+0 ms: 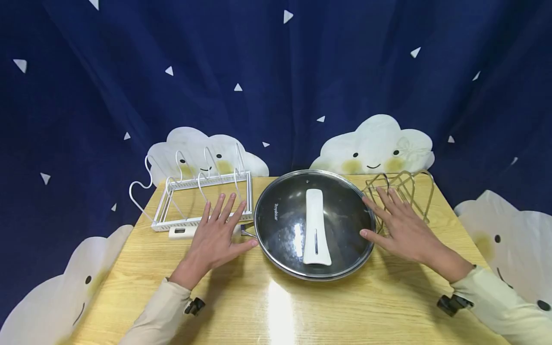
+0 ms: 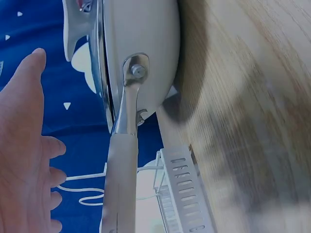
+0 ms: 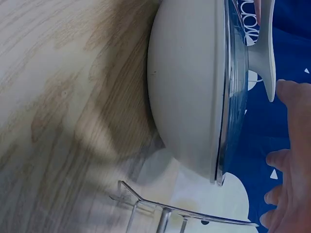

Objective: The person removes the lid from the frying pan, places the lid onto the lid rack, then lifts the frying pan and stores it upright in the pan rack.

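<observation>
A cream wok [image 2: 150,29] stands on the wooden table, covered by a glass lid [image 1: 280,201] with a dark see-through surface and metal rim. On top of the lid is a long white lid handle [image 1: 314,215]. The wok's cream handle [image 1: 183,233] points left. My left hand [image 1: 214,245], fingers spread, is over that handle; the left wrist view shows a gap between them. My right hand [image 1: 403,231] is spread at the lid's right edge, holding nothing. Whether its fingertips touch the lid, I cannot tell.
A white wire rack [image 1: 174,225] with upright loops stands at the back left, behind the wok handle. At the back right is a gold-coloured wire rack [image 1: 431,191], partly hidden by my right hand. A blue curtain [image 1: 276,62] with clouds hangs behind the table [image 1: 327,311].
</observation>
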Demonstrator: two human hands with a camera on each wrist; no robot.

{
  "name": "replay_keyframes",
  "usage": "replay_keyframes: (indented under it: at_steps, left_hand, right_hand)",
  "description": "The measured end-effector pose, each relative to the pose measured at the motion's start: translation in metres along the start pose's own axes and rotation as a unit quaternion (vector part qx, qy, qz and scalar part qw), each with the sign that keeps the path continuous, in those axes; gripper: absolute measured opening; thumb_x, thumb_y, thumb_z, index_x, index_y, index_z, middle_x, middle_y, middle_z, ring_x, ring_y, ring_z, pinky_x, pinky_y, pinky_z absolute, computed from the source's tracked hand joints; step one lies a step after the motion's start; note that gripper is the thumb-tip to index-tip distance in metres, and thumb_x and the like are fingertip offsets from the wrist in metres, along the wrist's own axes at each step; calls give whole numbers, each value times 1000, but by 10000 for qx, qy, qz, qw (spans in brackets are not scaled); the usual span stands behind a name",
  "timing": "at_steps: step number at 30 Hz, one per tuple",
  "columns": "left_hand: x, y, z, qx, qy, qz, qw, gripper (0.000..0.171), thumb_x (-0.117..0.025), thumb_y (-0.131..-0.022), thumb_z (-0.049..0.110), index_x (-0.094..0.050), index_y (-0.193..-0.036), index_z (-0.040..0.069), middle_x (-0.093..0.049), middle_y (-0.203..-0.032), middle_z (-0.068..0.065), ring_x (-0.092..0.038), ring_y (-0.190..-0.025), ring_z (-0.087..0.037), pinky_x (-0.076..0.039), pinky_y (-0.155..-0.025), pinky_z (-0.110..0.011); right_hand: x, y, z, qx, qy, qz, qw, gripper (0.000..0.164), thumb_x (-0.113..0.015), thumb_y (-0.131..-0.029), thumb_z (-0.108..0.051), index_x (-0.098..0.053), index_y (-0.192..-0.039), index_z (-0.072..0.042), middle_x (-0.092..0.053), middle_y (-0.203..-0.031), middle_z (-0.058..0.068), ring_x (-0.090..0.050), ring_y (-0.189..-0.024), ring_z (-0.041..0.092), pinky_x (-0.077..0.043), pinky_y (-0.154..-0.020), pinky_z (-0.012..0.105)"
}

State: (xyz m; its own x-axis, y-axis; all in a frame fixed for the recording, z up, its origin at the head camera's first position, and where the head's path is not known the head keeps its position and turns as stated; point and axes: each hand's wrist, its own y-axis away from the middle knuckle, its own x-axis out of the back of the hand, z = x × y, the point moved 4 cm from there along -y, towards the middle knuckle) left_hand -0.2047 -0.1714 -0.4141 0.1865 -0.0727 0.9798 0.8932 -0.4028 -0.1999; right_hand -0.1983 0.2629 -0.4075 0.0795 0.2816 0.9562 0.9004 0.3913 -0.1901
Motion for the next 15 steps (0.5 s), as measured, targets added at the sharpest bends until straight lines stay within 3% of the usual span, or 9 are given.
replay_keyframes:
  at_steps: [7, 15]
  left_hand:
    - [12, -2, -6, -265, -270, -92, 9992, 102, -39, -86, 87, -29, -162, 20, -20, -169, -13, -11, -157, -35, -12, -124, -59]
    - [25, -5, -15, -718, -256, -258, 9968, 101, -39, -88, 86, -31, -161, 17, -20, -169, -13, -11, -157, -34, -16, -123, -60]
  right_hand:
    - [11, -4, -6, 56, -86, -74, 9999, 83, -65, -95, -56, -30, -162, -20, -8, -170, 16, -4, -155, 44, -19, -114, 74]
    - [18, -11, -24, -190, -863, -501, 9948, 78, -60, -97, -58, -33, -161, -22, -15, -170, 14, -20, -153, 44, -28, -108, 74]
